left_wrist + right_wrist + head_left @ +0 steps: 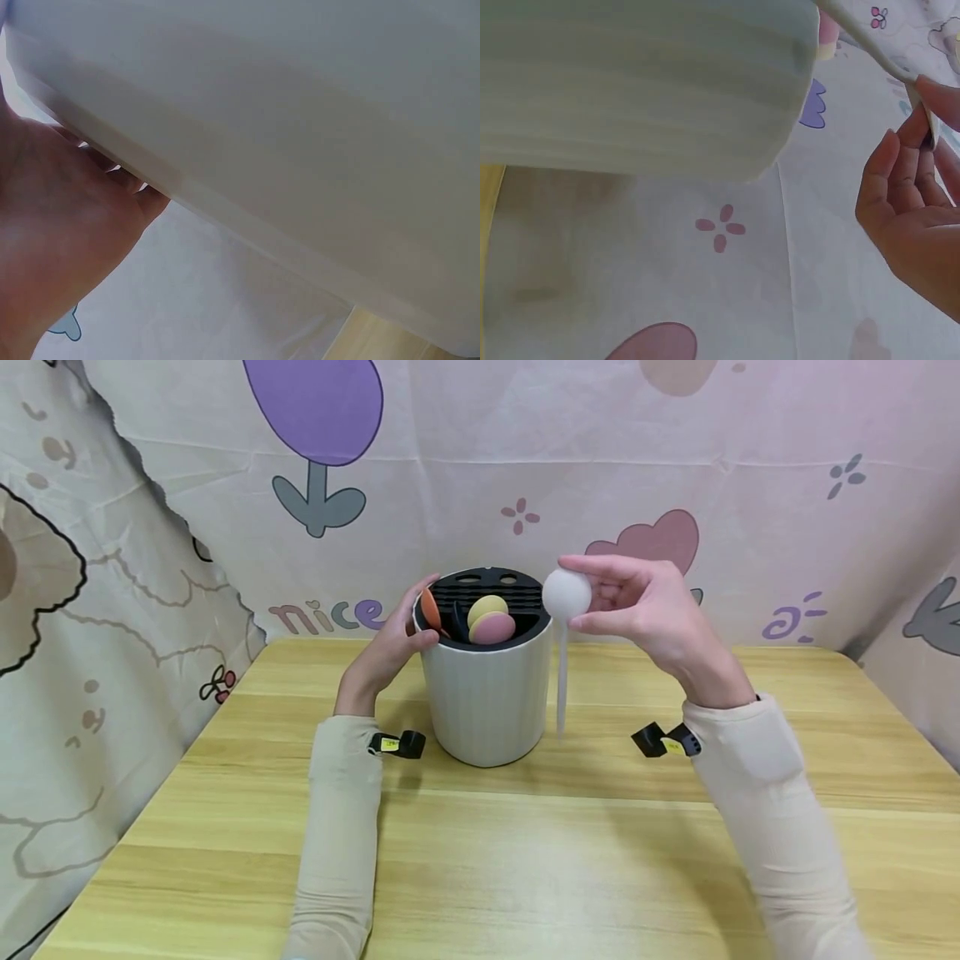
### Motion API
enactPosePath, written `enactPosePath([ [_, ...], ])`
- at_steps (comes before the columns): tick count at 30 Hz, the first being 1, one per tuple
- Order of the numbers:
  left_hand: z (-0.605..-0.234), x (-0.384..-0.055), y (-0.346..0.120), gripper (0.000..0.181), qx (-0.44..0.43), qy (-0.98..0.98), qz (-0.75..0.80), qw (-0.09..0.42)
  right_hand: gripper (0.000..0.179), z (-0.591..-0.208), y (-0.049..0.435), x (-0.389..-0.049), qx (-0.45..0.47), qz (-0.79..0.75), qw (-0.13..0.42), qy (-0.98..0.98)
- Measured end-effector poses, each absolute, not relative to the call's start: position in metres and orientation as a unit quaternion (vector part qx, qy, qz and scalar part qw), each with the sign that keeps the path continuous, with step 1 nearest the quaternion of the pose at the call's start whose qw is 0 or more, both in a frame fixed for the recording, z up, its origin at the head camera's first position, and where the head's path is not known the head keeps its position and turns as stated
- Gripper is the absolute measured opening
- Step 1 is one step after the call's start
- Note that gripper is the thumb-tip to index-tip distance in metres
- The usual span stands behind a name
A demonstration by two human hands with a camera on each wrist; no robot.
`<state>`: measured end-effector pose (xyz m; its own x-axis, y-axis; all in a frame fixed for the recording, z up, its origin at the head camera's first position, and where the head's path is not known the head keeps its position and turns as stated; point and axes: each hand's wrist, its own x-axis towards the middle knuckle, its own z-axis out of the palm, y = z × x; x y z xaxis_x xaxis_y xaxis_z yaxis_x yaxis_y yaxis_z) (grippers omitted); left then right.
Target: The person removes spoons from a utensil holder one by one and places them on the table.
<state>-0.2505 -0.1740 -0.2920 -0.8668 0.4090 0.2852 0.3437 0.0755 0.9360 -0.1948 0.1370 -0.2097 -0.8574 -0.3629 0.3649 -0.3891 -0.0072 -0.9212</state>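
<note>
A ribbed white utensil holder (487, 706) with a black slotted top stands upright on the table. My left hand (390, 639) grips its left side, thumb at the near rim and fingers round the back; the left wrist view shows the palm along the pale wall (262, 135). To the right of the rim, my right hand (648, 602) pinches a white spoon (566, 594) by its round bowl, the handle pointing down. In the open compartment sit an orange spoon (430, 609), a yellow spoon (487, 604), a pink spoon (492, 628) and a dark utensil (458, 622).
The wooden table (510, 868) stretches in front of the holder and to both sides. Behind it hangs a patterned cloth (450, 502), with another cloth (112, 710) on the left. Small black cameras (408, 744) are strapped at both wrists.
</note>
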Motion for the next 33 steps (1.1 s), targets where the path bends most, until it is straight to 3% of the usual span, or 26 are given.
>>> enactPosePath([
  [16,-0.293,-0.252,-0.172,0.134,0.264,0.727,0.633,0.029,0.053,-0.242,0.152,-0.192,0.229,0.675,-0.002,-0.701],
  [33,-0.291,-0.249,-0.174,0.134,0.254,0.738,0.625,0.019,0.055,-0.274,0.174,-0.228,0.183,0.652,-0.018,-0.736],
])
